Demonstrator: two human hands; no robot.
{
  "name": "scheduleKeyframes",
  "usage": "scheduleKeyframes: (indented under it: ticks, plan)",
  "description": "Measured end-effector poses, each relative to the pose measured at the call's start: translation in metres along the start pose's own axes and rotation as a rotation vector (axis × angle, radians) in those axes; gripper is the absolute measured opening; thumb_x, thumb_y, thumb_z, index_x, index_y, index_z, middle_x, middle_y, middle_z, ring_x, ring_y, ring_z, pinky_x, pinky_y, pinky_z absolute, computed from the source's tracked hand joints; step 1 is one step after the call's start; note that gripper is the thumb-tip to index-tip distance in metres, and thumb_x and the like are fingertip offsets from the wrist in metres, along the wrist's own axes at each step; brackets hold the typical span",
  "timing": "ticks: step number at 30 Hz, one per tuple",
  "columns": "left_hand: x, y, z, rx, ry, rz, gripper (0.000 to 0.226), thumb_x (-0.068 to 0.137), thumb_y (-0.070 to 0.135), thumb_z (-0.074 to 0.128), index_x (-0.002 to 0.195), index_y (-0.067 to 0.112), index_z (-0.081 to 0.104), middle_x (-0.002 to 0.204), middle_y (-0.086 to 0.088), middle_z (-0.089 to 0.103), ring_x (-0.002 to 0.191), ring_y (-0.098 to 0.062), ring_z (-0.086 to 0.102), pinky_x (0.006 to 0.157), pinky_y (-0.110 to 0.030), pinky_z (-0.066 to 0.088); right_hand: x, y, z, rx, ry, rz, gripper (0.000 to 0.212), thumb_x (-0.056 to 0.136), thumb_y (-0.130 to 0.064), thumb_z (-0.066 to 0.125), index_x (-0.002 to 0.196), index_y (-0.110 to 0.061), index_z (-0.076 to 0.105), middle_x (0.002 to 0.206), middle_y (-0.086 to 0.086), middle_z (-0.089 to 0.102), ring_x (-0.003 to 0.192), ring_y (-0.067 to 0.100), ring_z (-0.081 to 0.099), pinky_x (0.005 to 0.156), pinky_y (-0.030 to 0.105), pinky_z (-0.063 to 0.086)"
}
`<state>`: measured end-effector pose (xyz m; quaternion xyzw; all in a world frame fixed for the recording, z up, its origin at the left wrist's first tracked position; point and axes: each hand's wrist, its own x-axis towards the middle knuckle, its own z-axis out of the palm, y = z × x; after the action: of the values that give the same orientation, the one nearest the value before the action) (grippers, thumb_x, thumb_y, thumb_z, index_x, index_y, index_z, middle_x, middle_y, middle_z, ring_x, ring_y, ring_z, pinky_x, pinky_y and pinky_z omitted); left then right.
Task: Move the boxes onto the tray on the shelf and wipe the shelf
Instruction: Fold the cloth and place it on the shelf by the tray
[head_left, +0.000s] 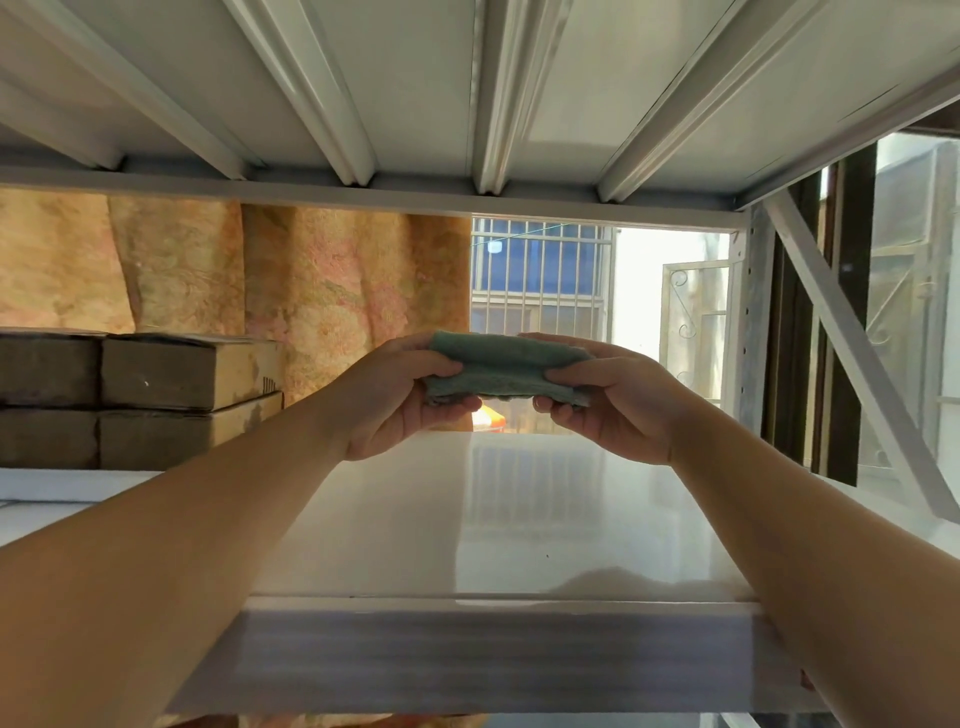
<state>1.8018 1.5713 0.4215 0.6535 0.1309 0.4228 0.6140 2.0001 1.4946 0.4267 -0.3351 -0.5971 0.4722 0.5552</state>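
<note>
1. Left hand (400, 395): closed on the left end of the cloth (506, 371), thumb on the near side, fingers wrapped over the top and far side.
2. Right hand (613, 402): closed on the right end of the same cloth, thumb pressed to the near face, fingertips curled beneath.
3. Cloth: green, folded into a thick flat pad of several layers. It is held level between both hands, in the air above the shelf (519, 519) and not touching it.
4. Both forearms reach forward over the front edge of the shelf, one at each side.
5. Shelf: white, glossy, with reflected window light on its surface. The part below the hands is bare.
6. Boxes (156, 400): brown cardboard, at the left rear of the shelf, well apart from the hands. They stand two high and at least two across, touching each other.
7. Tray (67, 486): a white raised edge shows beneath the boxes; whether the boxes sit inside it cannot be told.
8. Above: the ribbed white underside of the upper shelf (467, 93).
9. Behind: a patterned curtain (311, 291) at left, a barred window (540, 275) at centre.
</note>
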Motion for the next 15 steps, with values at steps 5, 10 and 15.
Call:
scheduleKeyframes:
  ticks: [5,10,15]
  plan:
    - [-0.0033,0.0041,-0.0017,-0.006,-0.019,0.028,0.041,0.092,-0.014,0.035,0.09,0.009,0.069,0.096,-0.016,0.062,0.06,-0.02,0.071,0.049,-0.018,0.056,-0.0027,-0.0013,-0.0036,-0.004,-0.026,-0.012,0.048,0.089,0.02,0.03,0.098,-0.004,0.071,0.1,0.017,0.059,0.069,0.023,0.064,0.062,0.023,0.058]
    - [-0.0022,0.0039,-0.0045,0.101,0.022,0.057,0.053,0.089,-0.017,0.038,0.061,0.014,0.07,0.107,-0.016,0.058,0.063,-0.023,0.07,0.054,-0.021,0.059,-0.0014,0.0019,0.0008,-0.147,0.013,-0.012,0.054,0.086,0.024,0.033,0.068,-0.007,0.073,0.101,0.013,0.054,0.068,0.022,0.059,0.059,0.02,0.052]
    - [0.001,0.0013,-0.0075,0.096,0.05,0.02,0.042,0.085,-0.011,0.034,0.065,0.008,0.066,0.104,-0.018,0.052,0.07,-0.03,0.066,0.064,-0.028,0.059,0.0016,0.0035,0.003,-0.262,0.05,0.003,0.027,0.088,0.013,0.043,0.079,-0.004,0.063,0.098,0.01,0.051,0.077,0.021,0.054,0.065,0.021,0.05]
